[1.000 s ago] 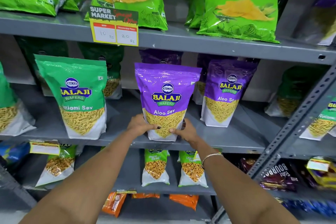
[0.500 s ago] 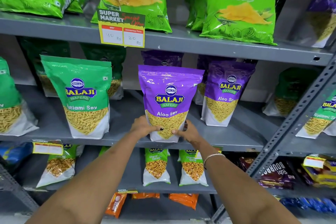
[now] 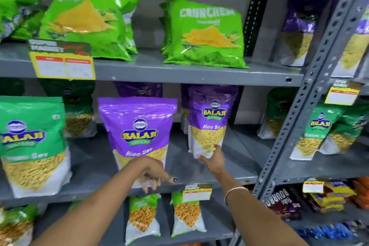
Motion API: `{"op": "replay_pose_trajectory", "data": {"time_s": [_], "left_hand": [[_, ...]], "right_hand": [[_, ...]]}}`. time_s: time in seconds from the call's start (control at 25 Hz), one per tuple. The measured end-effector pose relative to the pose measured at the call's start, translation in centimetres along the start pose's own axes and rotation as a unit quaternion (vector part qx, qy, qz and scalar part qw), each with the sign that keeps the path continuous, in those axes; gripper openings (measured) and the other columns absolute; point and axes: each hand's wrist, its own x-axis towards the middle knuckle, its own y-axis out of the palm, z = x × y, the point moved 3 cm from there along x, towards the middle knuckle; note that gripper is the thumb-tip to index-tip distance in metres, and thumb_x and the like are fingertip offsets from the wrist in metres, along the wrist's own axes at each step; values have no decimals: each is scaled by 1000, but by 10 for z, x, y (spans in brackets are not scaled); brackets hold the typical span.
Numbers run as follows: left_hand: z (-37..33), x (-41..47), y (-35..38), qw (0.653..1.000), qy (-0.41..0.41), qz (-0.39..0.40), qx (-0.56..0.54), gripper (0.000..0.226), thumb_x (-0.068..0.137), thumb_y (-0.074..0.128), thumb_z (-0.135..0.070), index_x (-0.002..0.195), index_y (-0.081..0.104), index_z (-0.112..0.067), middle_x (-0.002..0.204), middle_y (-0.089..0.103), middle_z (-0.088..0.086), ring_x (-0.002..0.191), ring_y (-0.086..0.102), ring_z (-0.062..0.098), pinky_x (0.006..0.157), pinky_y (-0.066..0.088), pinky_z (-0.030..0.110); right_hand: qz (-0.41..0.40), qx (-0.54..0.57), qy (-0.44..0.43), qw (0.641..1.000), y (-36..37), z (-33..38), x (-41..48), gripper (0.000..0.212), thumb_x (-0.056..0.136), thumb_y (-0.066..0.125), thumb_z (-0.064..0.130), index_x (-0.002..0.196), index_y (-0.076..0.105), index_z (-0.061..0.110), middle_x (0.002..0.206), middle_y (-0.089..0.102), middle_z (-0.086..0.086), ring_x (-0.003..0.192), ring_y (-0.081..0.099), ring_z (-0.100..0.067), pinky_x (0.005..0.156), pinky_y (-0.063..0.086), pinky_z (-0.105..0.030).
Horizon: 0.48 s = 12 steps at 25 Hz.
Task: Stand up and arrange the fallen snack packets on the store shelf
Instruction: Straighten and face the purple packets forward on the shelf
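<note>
A purple Balaji Aloo Sev packet [image 3: 137, 132] stands upright at the front of the grey middle shelf [image 3: 93, 160]. My left hand [image 3: 153, 174] hangs just in front of its base with loose, spread fingers that hold nothing. A second purple Aloo Sev packet [image 3: 208, 124] stands upright farther back and to the right. My right hand [image 3: 213, 159] reaches to its bottom edge, fingertips touching the white base, thumb spread to the left. More purple packets stand behind both in shadow.
A green Balaji sev packet [image 3: 32, 146] stands left of the purple one. Green Crunchem bags [image 3: 203, 34] lean on the upper shelf above a yellow price tag [image 3: 61, 64]. A perforated grey post [image 3: 311, 94] rises at right. Small packets [image 3: 143, 215] fill the lower shelf.
Both hands have let go of the front purple packet, which stays standing. My right hand moved right to the second purple packet. The view shifted up and closer.
</note>
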Motion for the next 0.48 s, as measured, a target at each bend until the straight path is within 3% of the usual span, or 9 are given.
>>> {"op": "replay_pose_trajectory", "data": {"time_s": [0.04,0.12,0.2,0.28,0.32,0.4,0.44,0.48], "left_hand": [[-20,14,2,998,47,-45,-22,37,87,55,-40,104,48,-7,96,58,9,77,58,16,85,51,39],[-56,47,3,979,104,-133,-115,61,83,61,-40,131,41,-9,121,50,9,96,54,17,75,48,29],[-88,87,-2,938,145,-216,-230,103,69,71,-44,148,15,-6,149,33,10,129,41,21,99,44,34],[-104,119,-10,884,181,-291,-318,127,45,77,-49,147,16,-5,153,32,13,138,36,26,114,32,42],[-105,140,-14,864,180,-313,-351,128,35,77,-48,144,25,-6,147,41,15,134,42,28,113,34,45],[-105,169,-14,836,174,-332,-400,110,31,79,-42,129,45,-5,130,59,18,120,56,32,105,43,51],[-105,172,-13,826,173,-341,-414,101,32,80,-39,122,50,-2,123,63,20,115,60,34,101,46,52],[-110,164,-11,823,164,-351,-415,95,34,81,-37,117,53,-1,119,66,21,112,62,34,99,48,52]], "right_hand": [[-16,8,-1,1000,-15,-1,10,85,64,83,19,133,35,0,133,50,-23,124,46,-37,102,41,-43],[-15,21,0,1000,-39,-10,41,90,63,84,18,135,34,0,134,47,-22,125,44,-36,104,39,-42],[30,42,3,999,-53,-24,84,108,57,87,23,142,22,7,134,47,-18,126,46,-31,107,39,-40],[86,73,22,993,-54,-39,116,114,52,90,27,139,17,23,137,48,-13,122,51,-25,104,44,-37],[124,84,25,988,-56,-39,121,104,57,88,21,137,22,19,137,49,-13,116,53,-22,99,47,-33],[218,135,5,967,-50,-40,132,55,67,78,-1,111,47,9,129,56,-22,97,59,-22,85,53,-30],[242,159,-6,957,-46,-38,134,44,66,78,-3,100,53,8,123,59,-25,94,61,-25,87,54,-35],[245,163,-6,956,-44,-40,137,47,60,84,4,98,56,6,118,63,-23,98,63,-31,92,53,-43]]}}
